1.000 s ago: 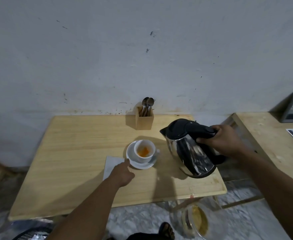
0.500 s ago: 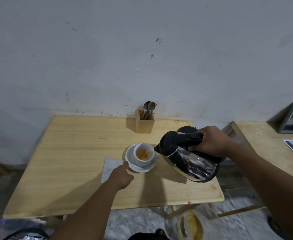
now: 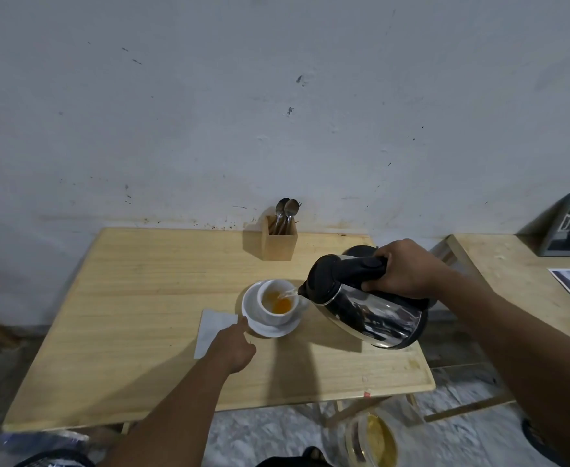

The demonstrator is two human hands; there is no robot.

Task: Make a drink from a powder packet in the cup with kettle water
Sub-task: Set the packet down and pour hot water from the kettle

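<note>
A white cup (image 3: 274,318) stands on a white saucer (image 3: 253,306) near the middle of the wooden table (image 3: 135,298). Orange liquid lies in the cup's bottom. My right hand (image 3: 403,269) grips the black handle of a steel kettle (image 3: 368,306), tilted left with its spout at the cup's rim. A thin stream of water runs into the cup. My left hand (image 3: 234,343) rests on the table with its forefinger touching the saucer's near-left edge. A white packet or napkin (image 3: 211,328) lies flat just left of that hand.
A wooden holder (image 3: 279,242) with spoons stands at the table's back edge by the wall. A second wooden table (image 3: 512,274) with printed photos sits to the right. A glass jar with a yellow content (image 3: 376,441) stands on the floor below the table's front edge.
My right hand has carried the kettle left and tipped it over the cup, and water now runs out. The left hand has stayed at the saucer.
</note>
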